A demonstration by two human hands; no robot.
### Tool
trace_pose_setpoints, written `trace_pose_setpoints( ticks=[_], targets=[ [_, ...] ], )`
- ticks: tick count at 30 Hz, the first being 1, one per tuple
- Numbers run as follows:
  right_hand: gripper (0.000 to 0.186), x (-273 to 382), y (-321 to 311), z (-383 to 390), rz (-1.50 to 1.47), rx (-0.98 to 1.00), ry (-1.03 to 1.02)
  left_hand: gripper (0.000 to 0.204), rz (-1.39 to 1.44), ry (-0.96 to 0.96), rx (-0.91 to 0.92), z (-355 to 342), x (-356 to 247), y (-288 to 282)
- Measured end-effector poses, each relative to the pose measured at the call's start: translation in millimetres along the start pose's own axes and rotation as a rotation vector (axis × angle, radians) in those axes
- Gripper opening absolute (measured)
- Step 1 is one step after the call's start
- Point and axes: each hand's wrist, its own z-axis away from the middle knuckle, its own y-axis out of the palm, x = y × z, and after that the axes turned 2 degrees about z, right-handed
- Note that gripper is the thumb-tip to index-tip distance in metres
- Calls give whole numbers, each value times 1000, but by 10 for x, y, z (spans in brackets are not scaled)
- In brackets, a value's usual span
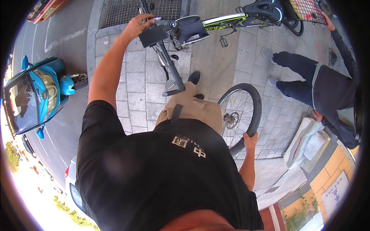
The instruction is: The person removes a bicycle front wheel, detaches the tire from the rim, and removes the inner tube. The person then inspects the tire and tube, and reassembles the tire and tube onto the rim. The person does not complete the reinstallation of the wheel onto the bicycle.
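So the right grip has its fingers wrapped around the tyre of a bicycle wheel, on the part nearest the body, with the rest of the wheel reaching forward past the hand. I'd guess it's fairly light but awkward, being wide and held at one edge. Rubber tyre looks firm and knobbly, so slipping seems unlikely. Tyre's the spot to hold, imo; keep fingers off the thin spokes and the brake disc, which probably bends or gets greasy.

Left grip is way out forward and left of the right one, at the handlebar beside a black box. Some small whitish thing is at its fingertips, too tiny to make out. Can't tell if those fingers go round the bar. The bike should be the heavier, swingier load, so hold the bar, not the box.

Right of that grip runs the yellow-green frame, with another person touching the basket at the far end.

Hidden stuff: trousers and shirt cover the wheel's near-left edge, the bike's front end is a jumble, and ground contact under the loose wheel isn't clear.
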Motion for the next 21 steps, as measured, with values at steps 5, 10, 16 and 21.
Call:
trace_pose_setpoints(
  ticks=[5,10,16,21],
  targets=[
    [58,-252,704,482,-55,-137,-22,43,351,-262,-238,410,132,39],
    [75,-322,1257,1015,-152,-90,0,48,330,-394,-101,1280,535,236],
    [79,-376,1991,1676,-204,-231,38,42,73,-397,338,2877,869,452],
    [77,-430,2437,2074,-305,-158,119,43,-88,-242,696,3662,852,69]
  ],
)
